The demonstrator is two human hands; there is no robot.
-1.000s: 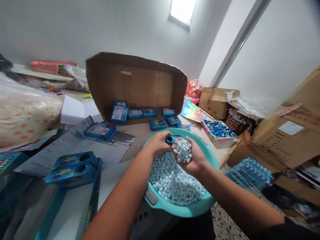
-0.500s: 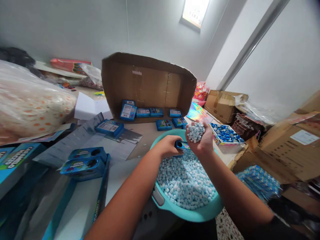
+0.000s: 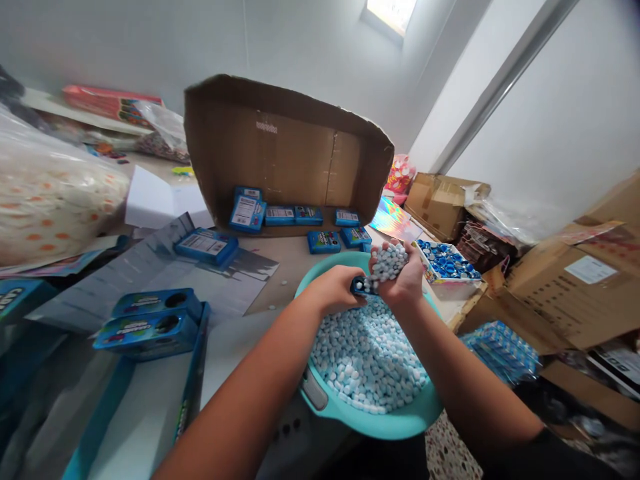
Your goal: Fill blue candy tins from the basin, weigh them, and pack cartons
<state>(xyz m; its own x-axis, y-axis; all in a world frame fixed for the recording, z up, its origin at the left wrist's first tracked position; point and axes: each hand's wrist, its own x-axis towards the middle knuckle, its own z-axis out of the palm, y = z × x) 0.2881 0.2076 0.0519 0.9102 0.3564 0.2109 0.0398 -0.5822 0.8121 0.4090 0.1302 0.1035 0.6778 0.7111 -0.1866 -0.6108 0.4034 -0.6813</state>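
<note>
A teal basin (image 3: 320, 400) full of small white and pale-blue candies (image 3: 365, 360) sits at the table's near edge. Above it, my left hand (image 3: 333, 290) grips a small blue candy box (image 3: 361, 285), its opening turned towards my other hand. My right hand (image 3: 400, 277) is cupped round a heap of candies (image 3: 389, 260) and tilted against the box, with candies touching its opening.
An open brown carton (image 3: 285, 153) lies on its side behind the basin, with several blue boxes (image 3: 280, 215) in and before it. Two blue boxes (image 3: 150, 320) lie at left. A tray of blue caps (image 3: 447, 263) stands at right. Cardboard boxes (image 3: 575, 287) crowd the right side.
My right hand scooped candies out of the basin, lifted them, then lowered and tipped them against the box in my left hand. The camera shifted slightly.
</note>
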